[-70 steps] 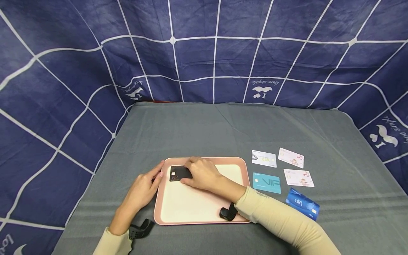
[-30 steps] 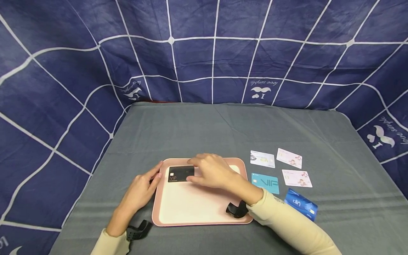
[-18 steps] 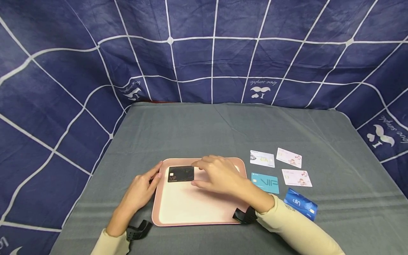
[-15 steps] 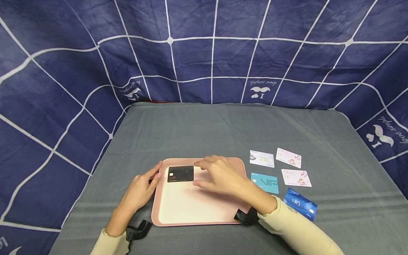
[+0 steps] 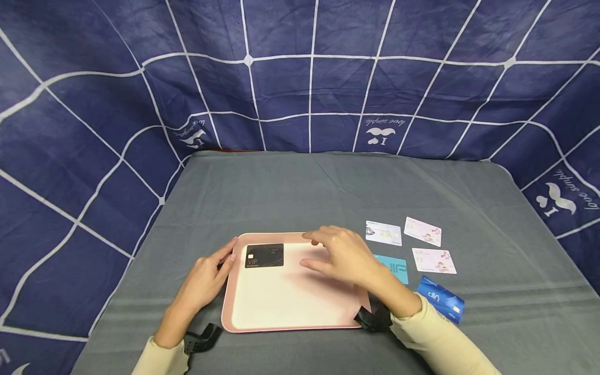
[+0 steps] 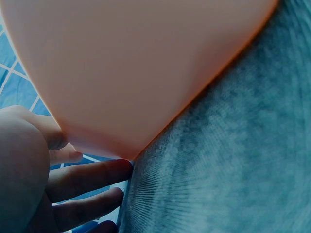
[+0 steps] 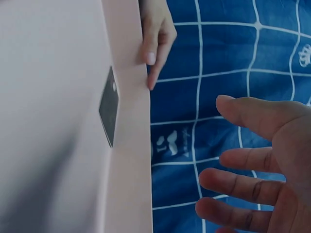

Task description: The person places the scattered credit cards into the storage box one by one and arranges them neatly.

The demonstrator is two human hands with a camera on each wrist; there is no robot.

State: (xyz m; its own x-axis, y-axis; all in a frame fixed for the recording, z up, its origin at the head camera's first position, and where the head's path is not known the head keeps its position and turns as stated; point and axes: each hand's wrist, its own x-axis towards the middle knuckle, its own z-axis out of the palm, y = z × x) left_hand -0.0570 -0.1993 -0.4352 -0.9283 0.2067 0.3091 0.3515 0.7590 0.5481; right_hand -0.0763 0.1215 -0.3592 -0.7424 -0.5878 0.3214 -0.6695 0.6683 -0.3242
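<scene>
A black VIP card lies flat in the upper left corner of a shallow pink tray. My left hand rests against the tray's left rim, with fairly straight fingers. In the left wrist view, its fingertips sit right at the tray's corner. My right hand hovers over the right half of the tray, to the right of the card. Nothing is between its spread thumb and fingers, as the right wrist view confirms.
Right of the tray lie a silver-white card, two pink flowered cards, a teal card partly behind my right hand, and a blue card. Grey cloth covers the table; a blue checked curtain hangs behind.
My right hand has let go of the black card and moved right, away from it, its fingers spreading. The card stays in the tray's corner. My left hand has kept its place.
</scene>
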